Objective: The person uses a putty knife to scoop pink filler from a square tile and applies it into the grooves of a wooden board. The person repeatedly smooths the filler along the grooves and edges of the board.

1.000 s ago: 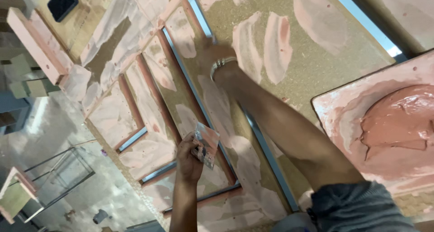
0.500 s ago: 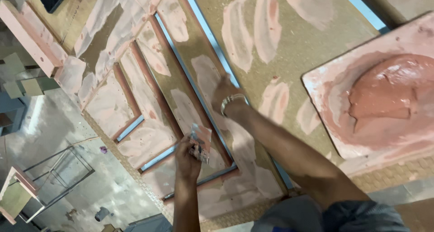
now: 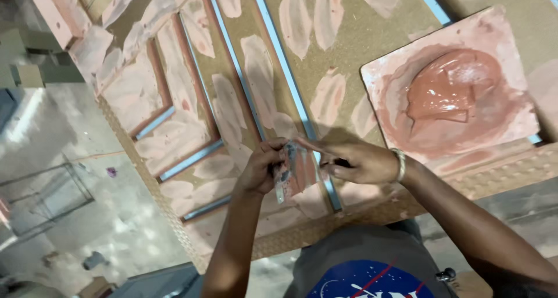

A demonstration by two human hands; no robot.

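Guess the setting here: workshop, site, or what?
Likely a woodworking or finishing workshop. A particle-board panel is patched with pinkish filler, a square board carries a mound of the same putty, and both hands, left hand and right hand, hold a scraper.

The big board [image 3: 372, 36] is rough, speckled pressed wood, dull brown, with matt pink putty smears [image 3: 258, 71] on it. Thin metal strips [image 3: 279, 65] look smooth and grey-blue. At the upper right, the putty mound [image 3: 453, 89] is wet and shiny. The putty knife [image 3: 293, 171] blade looks like smeared metal.
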